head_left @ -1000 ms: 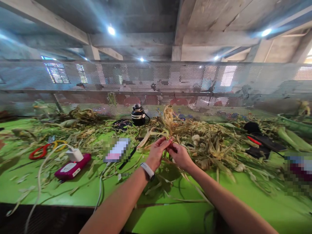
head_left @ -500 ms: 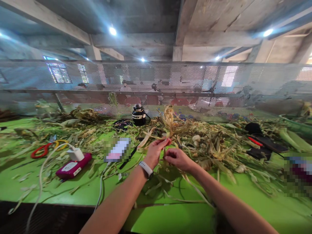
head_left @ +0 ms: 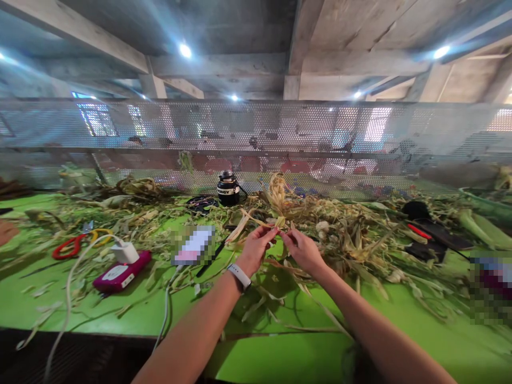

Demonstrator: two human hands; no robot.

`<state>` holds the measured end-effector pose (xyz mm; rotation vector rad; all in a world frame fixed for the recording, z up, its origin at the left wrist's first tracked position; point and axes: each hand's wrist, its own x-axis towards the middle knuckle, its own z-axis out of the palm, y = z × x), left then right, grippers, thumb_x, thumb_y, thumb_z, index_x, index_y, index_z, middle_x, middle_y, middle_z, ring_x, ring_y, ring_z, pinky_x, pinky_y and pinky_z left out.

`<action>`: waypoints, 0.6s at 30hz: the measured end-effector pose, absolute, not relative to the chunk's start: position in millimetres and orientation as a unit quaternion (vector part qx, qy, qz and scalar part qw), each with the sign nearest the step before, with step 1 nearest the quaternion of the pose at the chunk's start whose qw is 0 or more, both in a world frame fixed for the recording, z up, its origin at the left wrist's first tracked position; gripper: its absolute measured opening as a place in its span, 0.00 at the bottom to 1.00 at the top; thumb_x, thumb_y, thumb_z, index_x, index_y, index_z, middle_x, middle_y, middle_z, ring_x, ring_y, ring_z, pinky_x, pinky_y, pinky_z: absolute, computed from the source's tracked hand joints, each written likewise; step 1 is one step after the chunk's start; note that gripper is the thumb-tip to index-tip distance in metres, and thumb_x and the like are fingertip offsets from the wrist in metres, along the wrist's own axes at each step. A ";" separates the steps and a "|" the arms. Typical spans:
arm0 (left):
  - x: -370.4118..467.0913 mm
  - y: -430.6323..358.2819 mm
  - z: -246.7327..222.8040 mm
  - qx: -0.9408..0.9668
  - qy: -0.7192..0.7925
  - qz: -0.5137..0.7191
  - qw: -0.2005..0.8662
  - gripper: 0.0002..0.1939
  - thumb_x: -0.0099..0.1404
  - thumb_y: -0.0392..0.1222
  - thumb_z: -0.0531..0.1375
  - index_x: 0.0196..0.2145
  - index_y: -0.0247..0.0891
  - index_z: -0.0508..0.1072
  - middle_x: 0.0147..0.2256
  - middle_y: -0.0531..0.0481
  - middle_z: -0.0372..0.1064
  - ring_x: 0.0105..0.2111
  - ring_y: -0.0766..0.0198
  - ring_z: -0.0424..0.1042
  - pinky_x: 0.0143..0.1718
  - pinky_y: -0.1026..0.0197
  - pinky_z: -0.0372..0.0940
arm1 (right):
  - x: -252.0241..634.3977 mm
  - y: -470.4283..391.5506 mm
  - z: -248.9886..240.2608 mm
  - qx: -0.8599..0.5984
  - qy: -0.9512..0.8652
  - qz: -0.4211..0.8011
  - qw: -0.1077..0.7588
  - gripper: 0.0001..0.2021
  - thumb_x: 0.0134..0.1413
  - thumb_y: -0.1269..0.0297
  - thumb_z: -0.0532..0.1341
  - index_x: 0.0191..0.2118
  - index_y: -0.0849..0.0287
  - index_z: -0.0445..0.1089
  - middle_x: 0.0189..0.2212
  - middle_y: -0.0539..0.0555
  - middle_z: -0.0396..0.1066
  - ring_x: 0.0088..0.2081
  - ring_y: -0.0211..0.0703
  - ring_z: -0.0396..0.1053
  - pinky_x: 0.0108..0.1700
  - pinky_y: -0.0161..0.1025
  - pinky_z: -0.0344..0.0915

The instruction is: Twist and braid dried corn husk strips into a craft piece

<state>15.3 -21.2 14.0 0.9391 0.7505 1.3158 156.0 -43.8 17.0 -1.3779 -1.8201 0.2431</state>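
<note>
My left hand (head_left: 256, 250), with a pale watch strap (head_left: 239, 275) on its wrist, pinches a corn husk strip (head_left: 280, 221). From the other side, my right hand (head_left: 304, 253) has thumb and forefinger closed on the same strip, so both sets of fingertips nearly meet. The strip's lower end is partly hidden by my fingers. Just behind it stands a dry curled husk bundle (head_left: 277, 193); I cannot tell whether the two are joined. Loose husk pieces lie under and around both hands.
Orange-handled scissors (head_left: 68, 248), a magenta power strip (head_left: 122, 272) with a white charger (head_left: 125, 253), and a blurred phone (head_left: 194, 245) lie left. A black jar (head_left: 228, 189) stands behind, before a perforated screen (head_left: 256, 128). Another person's hand (head_left: 7, 232) shows at the left edge.
My right hand has moved up and slightly right, from below my left fingers to beside them at the husk strip. Another person's hand has appeared at the left edge.
</note>
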 end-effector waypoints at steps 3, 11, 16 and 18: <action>16.0 -21.4 15.5 0.423 0.325 0.575 0.620 0.11 0.41 0.41 0.69 0.24 0.36 0.76 0.24 0.52 0.72 0.22 0.70 0.62 0.24 0.66 0.53 | 153.9 -37.0 7.8 -0.505 -0.721 0.239 0.409 0.13 0.56 0.55 0.51 0.29 0.59 0.64 0.22 0.50 0.68 0.25 0.38 0.65 0.30 0.34 0.59; 11.0 -12.9 11.1 0.431 0.339 0.565 0.617 0.13 0.40 0.42 0.70 0.26 0.37 0.77 0.26 0.51 0.74 0.21 0.70 0.62 0.26 0.65 0.56 | 157.8 -33.1 5.0 -0.476 -0.733 0.236 0.424 0.10 0.52 0.60 0.54 0.26 0.59 0.63 0.21 0.47 0.65 0.24 0.35 0.61 0.30 0.32 0.57; 9.1 -10.8 11.3 0.425 0.331 0.574 0.616 0.14 0.40 0.42 0.70 0.27 0.35 0.77 0.25 0.50 0.73 0.23 0.69 0.64 0.28 0.65 0.58 | 156.8 -36.5 10.9 -0.473 -0.742 0.244 0.408 0.10 0.52 0.61 0.53 0.24 0.59 0.62 0.19 0.46 0.63 0.22 0.34 0.59 0.27 0.32 0.56; 7.5 -11.9 13.6 0.434 0.331 0.571 0.614 0.13 0.41 0.41 0.69 0.27 0.36 0.77 0.25 0.50 0.73 0.23 0.69 0.64 0.28 0.65 0.57 | 157.2 -40.0 14.3 -0.484 -0.748 0.201 0.407 0.09 0.52 0.63 0.53 0.24 0.58 0.62 0.19 0.47 0.63 0.23 0.36 0.60 0.28 0.33 0.57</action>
